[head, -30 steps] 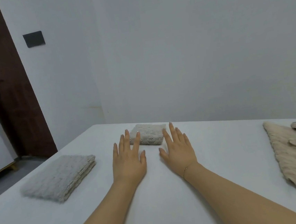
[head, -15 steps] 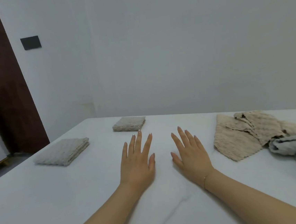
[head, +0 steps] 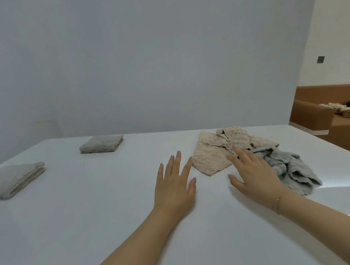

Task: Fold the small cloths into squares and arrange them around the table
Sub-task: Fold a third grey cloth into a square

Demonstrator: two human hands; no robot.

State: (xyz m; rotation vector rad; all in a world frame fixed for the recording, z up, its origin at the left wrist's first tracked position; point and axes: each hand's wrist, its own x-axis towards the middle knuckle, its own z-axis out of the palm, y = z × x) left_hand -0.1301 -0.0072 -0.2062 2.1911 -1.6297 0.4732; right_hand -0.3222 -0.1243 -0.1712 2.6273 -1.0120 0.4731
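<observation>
Left hand (head: 175,188) flat on the table (head: 93,225), fingers spread, holding nothing. Right hand (head: 254,172) spread too, fingertips over the beige cloth (head: 211,158) at centre right; crumpled grey cloth (head: 290,168) just beyond. Two folded cloths, far left (head: 10,182) and upper left (head: 101,144).

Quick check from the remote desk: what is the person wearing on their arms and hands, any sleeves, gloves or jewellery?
Both forearms are bare, with no sleeves in view and no gloves. The right hand has a thin gold-coloured chain bracelet at the wrist. The left hand wears nothing visible. The fingernails on both hands are longish and pale.
</observation>
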